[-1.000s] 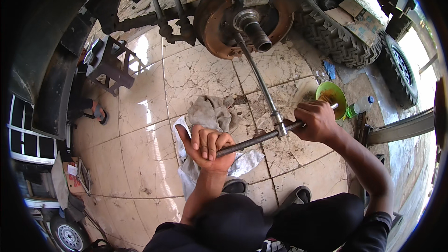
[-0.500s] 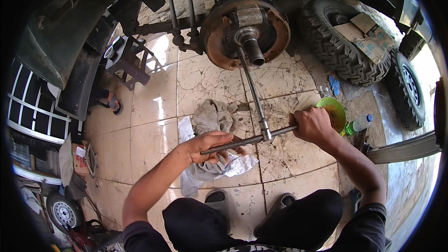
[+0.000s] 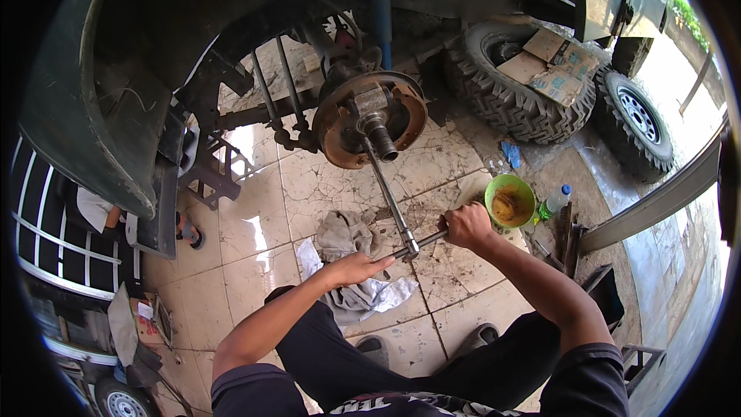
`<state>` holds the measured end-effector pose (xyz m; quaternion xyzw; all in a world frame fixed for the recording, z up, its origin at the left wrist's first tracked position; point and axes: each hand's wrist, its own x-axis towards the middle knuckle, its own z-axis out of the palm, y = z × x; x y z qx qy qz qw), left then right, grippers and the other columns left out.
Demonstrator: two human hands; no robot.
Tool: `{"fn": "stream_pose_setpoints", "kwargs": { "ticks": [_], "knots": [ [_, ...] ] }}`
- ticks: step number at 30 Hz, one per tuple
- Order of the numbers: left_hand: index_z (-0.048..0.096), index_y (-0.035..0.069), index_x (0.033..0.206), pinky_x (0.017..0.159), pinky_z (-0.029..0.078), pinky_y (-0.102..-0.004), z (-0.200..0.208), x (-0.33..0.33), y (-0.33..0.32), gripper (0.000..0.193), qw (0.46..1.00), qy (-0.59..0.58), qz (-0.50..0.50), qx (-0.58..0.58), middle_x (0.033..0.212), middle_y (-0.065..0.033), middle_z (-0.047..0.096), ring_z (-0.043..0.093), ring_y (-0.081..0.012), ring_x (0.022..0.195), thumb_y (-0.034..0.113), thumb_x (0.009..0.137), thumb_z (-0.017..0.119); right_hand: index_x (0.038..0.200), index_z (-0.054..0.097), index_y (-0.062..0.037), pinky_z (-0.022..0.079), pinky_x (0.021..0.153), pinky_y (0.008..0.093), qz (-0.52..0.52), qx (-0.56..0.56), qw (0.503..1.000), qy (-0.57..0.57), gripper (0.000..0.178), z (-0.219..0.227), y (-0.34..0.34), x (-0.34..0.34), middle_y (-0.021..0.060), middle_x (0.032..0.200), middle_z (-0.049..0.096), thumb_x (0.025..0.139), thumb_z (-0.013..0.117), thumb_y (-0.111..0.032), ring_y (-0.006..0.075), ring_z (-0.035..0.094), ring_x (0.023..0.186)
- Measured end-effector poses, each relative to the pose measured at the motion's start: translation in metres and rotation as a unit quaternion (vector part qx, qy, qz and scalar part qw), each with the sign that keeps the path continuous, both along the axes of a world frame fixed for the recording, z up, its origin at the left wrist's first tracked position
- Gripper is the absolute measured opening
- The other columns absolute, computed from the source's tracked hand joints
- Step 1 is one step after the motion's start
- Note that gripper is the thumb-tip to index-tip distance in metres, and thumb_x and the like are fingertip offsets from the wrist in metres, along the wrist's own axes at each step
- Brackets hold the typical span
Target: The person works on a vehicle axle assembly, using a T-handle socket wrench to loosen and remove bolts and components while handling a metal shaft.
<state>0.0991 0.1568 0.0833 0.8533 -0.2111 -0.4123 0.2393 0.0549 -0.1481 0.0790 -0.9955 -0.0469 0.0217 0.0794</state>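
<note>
In front of me a rusty wheel brake assembly shows brake shoes round a bare spindle. From below that spindle a long chrome T-handle wrench slopes toward me. A dark cross bar passes through its near head. My right hand is closed round the bar's right end. On the bar's left end lies my left hand, thumb along it and fingers curled underneath, partly hidden. Grey and white rags are crumpled on the floor beyond and below my left hand.
Right of my right hand are a green bowl with brownish contents and a clear bottle. A big tyre bears cardboard, with another wheel beside it. A dark stool stands left. A metal post slants in at right.
My view has tilted up and shifted, so the brake assembly sits lower and further left. Both hands remain on the cross bar, whose left end is now covered by my left hand.
</note>
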Motion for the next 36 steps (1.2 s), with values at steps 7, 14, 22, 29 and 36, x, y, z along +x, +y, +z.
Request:
{"fn": "stream_pose_setpoints", "kwargs": {
  "ticks": [7,14,22,29,36],
  "knots": [
    [0.057,-0.006,0.063,0.054,0.045,-0.0397,0.030,-0.003,-0.014,0.083,0.996,-0.027,-0.057,0.056,0.051,-0.0144,0.051,0.055,-0.0239,0.051,0.069,0.091,0.041,0.064,0.061,-0.0114,0.048,0.051,0.0396,-0.023,0.014,0.996,-0.088,0.024,-0.021,-0.006,-0.006,0.0117,0.052,0.059,0.076,0.060,-0.032,0.0292,0.061,0.048],
    [0.060,-0.009,0.067,0.062,0.048,-0.0464,0.043,-0.002,-0.016,0.077,0.992,-0.059,-0.101,0.052,0.060,-0.0257,0.058,0.061,-0.0414,0.061,0.061,0.095,0.042,0.062,0.055,-0.0121,0.047,0.051,0.0397,-0.021,0.092,0.960,-0.263,0.023,-0.049,-0.003,-0.008,0.0074,0.050,0.056,0.070,0.067,-0.030,0.0286,0.056,0.045],
    [0.063,-0.008,0.074,0.072,0.048,-0.0505,0.073,-0.011,-0.017,0.066,0.988,-0.098,-0.106,0.055,0.071,-0.0292,0.061,0.062,-0.0465,0.075,0.049,0.099,0.042,0.059,0.053,-0.0131,0.047,0.053,0.0385,-0.052,0.147,0.937,-0.311,0.017,-0.066,0.012,-0.005,0.0060,0.052,0.055,0.064,0.068,-0.020,0.0273,0.057,0.049],
    [0.066,-0.006,0.084,0.074,0.048,-0.0489,0.086,-0.008,-0.017,0.066,0.990,-0.092,-0.097,0.043,0.076,-0.0287,0.063,0.064,-0.0429,0.079,0.052,0.098,0.041,0.060,0.057,-0.0137,0.048,0.054,0.0401,-0.059,0.147,0.947,-0.280,0.019,-0.064,0.005,0.001,0.0071,0.053,0.058,0.069,0.068,-0.026,0.0283,0.060,0.051],
    [0.069,-0.004,0.094,0.056,0.051,-0.0298,0.059,-0.017,0.018,0.078,0.928,0.158,0.231,-0.245,0.076,-0.0151,0.068,0.057,-0.0190,0.050,0.062,0.096,0.027,0.056,0.056,-0.0120,0.047,0.053,0.0398,-0.055,0.175,0.941,-0.284,0.017,-0.052,0.009,-0.005,0.0083,0.050,0.055,0.065,0.068,-0.020,0.0307,0.058,0.050]
  ]
}}
